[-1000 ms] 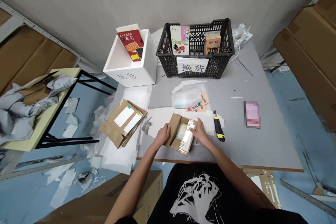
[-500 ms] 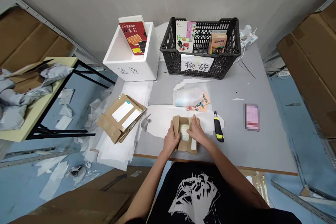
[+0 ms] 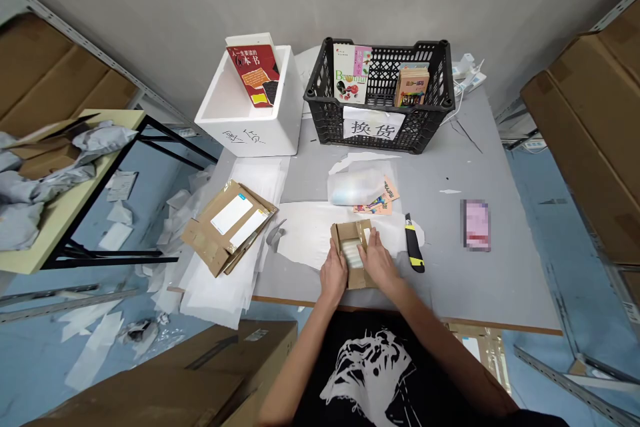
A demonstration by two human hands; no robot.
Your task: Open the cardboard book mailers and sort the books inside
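Observation:
A small cardboard box [image 3: 358, 278], its flaps folded up, stands near the table's front edge between both hands. My left hand [image 3: 333, 273] grips its left side. On the right side, my right hand [image 3: 379, 259] holds the flap and wall. Inside the box lies a whitish, ribbed-looking item [image 3: 353, 253], partly hidden by the fingers. Just beyond is a clear plastic-wrapped bundle [image 3: 357, 187] over orange-covered booklets [image 3: 381, 203]. A black and yellow utility knife [image 3: 414, 245] rests to the right, beside white paper [image 3: 305, 233].
Flattened cardboard mailers [image 3: 225, 223] lie on white sheets at left. Behind stand a white foam box [image 3: 260, 137] with books and a black crate [image 3: 320, 113] with books. A blurred pink item [image 3: 477, 225] is at right. A large carton [image 3: 250, 373] sits below the table's left front.
Both hands have shifted on the cardboard box; the right one has slid lower along its side and the left lies flatter against it. The view has moved slightly.

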